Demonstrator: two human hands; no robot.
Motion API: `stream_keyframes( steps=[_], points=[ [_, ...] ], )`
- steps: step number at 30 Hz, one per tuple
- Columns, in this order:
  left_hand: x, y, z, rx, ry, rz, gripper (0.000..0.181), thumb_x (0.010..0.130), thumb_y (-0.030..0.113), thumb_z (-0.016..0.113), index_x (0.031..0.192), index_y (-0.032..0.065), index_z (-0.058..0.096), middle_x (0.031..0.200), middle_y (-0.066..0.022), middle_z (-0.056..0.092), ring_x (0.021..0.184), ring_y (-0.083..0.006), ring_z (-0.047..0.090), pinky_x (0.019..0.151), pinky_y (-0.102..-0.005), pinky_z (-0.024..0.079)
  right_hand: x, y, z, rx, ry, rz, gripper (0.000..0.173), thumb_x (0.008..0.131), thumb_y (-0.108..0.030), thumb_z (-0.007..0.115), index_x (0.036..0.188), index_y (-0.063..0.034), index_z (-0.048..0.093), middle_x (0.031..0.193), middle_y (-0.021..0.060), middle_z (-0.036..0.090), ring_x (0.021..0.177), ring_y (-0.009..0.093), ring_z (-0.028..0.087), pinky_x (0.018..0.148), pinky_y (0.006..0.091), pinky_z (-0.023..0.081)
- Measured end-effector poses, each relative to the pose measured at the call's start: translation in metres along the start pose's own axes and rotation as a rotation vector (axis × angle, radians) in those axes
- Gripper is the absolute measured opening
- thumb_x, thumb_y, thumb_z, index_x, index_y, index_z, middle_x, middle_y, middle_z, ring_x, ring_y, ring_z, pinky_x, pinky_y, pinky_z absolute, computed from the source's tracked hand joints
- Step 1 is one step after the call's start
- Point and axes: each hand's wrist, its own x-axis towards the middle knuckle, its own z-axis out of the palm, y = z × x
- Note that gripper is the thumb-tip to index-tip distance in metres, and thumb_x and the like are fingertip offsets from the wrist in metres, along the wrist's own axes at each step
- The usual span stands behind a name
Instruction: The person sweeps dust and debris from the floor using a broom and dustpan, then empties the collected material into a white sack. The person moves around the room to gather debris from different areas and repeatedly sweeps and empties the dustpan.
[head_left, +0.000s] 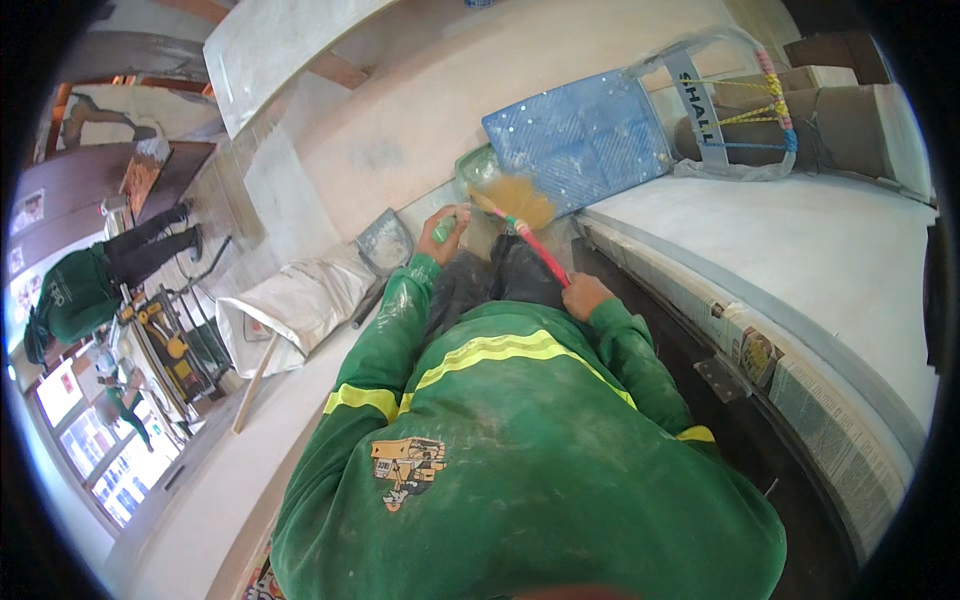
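Observation:
My left hand (441, 238) is closed around a light green handle (444, 228). A dusty green pan (477, 168), which looks like a dustpan, lies just beyond it; whether the handle joins it I cannot tell. In my right hand (587, 295) is the red handle of a short straw broom (545, 255). The broom's tan bristles (525, 199) fan out towards the upper left, in front of the green pan. Both forearms are in green sleeves dusted with white powder.
A blue plastic panel (577, 142) leans beyond the broom. To the left are a grey dustpan (385, 241) and a white sack (307, 304). A white-topped bench (795, 247) runs along the right. A person (79, 281) stands bent by machinery at far left.

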Motion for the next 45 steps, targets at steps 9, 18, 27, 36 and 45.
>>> stream_keyframes(
  steps=[9, 18, 27, 36, 45],
  points=[
    [0.041, 0.001, -0.054, 0.112, -0.030, 0.019, 0.037, 0.101, 0.034, 0.063, 0.114, 0.0009, 0.069, 0.108, -0.0114, 0.072, 0.099, -0.0178, 0.064, 0.091, -0.0341, 0.050, -0.032, 0.007, -0.077, 0.122, 0.476, -0.128, 0.033, 0.091, -0.019, 0.051, 0.112, 0.0059, 0.059, 0.105, 0.0373, 0.065, 0.103, 0.051, 0.064, 0.090, 0.0554, 0.051],
    [0.126, -0.033, -0.104, 0.136, -0.078, 0.013, 0.037, 0.099, 0.036, 0.064, 0.114, 0.0022, 0.069, 0.105, -0.0119, 0.071, 0.099, -0.0232, 0.065, 0.093, -0.0359, 0.050, 0.170, -0.018, -0.077, -0.024, 0.445, 0.166, 0.035, 0.088, -0.017, 0.049, 0.110, 0.0063, 0.063, 0.103, 0.0350, 0.067, 0.099, 0.051, 0.066, 0.088, 0.0550, 0.053],
    [0.194, 0.014, -0.228, 0.041, -0.095, -0.119, 0.037, 0.099, 0.035, 0.065, 0.112, 0.0003, 0.068, 0.103, -0.0120, 0.070, 0.097, -0.0231, 0.065, 0.092, -0.0354, 0.049, 0.117, -0.157, -0.115, 0.508, 0.074, 0.072, 0.031, 0.092, -0.027, 0.060, 0.104, -0.0001, 0.068, 0.073, 0.0113, 0.065, 0.065, 0.026, 0.063, 0.064, 0.0434, 0.050],
    [0.244, -0.029, -0.358, 0.013, 0.043, -0.198, 0.041, 0.097, 0.042, 0.068, 0.118, 0.0065, 0.069, 0.108, -0.0112, 0.070, 0.102, -0.0237, 0.065, 0.096, -0.0361, 0.049, 0.110, -0.219, -0.156, 0.558, 0.527, 0.109, 0.030, 0.096, -0.020, 0.060, 0.117, 0.0010, 0.064, 0.064, 0.0008, 0.054, 0.045, 0.012, 0.050, 0.040, 0.0296, 0.040],
    [0.249, 0.011, -0.405, 0.032, 0.166, -0.019, 0.028, 0.101, 0.026, 0.063, 0.115, 0.0026, 0.070, 0.110, -0.0116, 0.070, 0.101, -0.0204, 0.063, 0.093, -0.0332, 0.048, 0.229, -0.207, -0.309, -0.164, 0.893, -0.026, 0.027, 0.093, -0.018, 0.058, 0.109, 0.0040, 0.061, 0.092, 0.0281, 0.066, 0.088, 0.045, 0.065, 0.076, 0.0542, 0.051]
  ],
)
